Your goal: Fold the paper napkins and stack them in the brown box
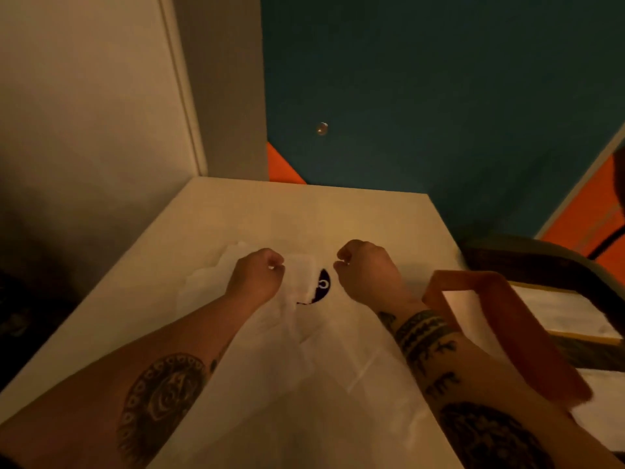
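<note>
Left grip (257,275) is curled, pinching the edge of a white paper napkin (299,270) lying just right of it on the table (338,214). Right grip (365,269) is curled too; what it holds cannot be told. To its right stands the brown box (527,328).

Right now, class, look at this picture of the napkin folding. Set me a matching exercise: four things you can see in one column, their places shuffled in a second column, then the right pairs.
Things
1. crumpled white paper napkins
2. open brown cardboard box
3. small round shiny knob
4. black half-circle mark

Places
A. on the teal wall beyond the table
B. beneath the left hand
C. just left of the right hand
D. by the right edge of the white table

Pairs: 1-B, 2-D, 3-A, 4-C
</note>
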Motion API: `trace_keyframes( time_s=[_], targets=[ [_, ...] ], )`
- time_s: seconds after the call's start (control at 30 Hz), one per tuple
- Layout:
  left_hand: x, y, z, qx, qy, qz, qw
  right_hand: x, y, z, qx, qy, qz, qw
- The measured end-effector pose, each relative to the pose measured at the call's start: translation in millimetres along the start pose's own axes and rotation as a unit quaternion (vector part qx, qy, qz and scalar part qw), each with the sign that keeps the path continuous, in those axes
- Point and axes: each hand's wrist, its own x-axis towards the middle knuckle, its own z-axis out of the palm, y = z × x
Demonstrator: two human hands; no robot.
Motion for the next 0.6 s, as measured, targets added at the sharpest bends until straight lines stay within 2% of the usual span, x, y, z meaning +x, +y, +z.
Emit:
trace_keyframes(
  time_s=[0.1, 0.2, 0.27, 0.33, 0.47, 0.6],
  targets=[
    [8, -38, -25, 0.061, -0.011, -0.049, 0.997, 13, -23, 35, 0.004, -0.046, -0.016, 0.999],
    [11, -61, -43, 0.164, -0.05, -0.096, 0.981, 27, -38, 71, -0.012, -0.088, -0.055, 0.994],
    [12, -74, -49, 0.18, -0.086, -0.108, 0.974, 35, -47, 89, -0.016, -0.099, -0.07, 0.992],
    [12, -85, -51, 0.192, -0.116, -0.093, 0.97, 47, -52, 99, -0.038, -0.105, -0.068, 0.991],
    [20, -98, -48, 0.201, -0.137, -0.034, 0.969, 67, -46, 105, -0.119, -0.129, -0.002, 0.984],
    [25, -96, -41, 0.191, -0.162, 0.005, 0.968, 69, -30, 109, -0.14, -0.099, 0.012, 0.985]
  ],
)
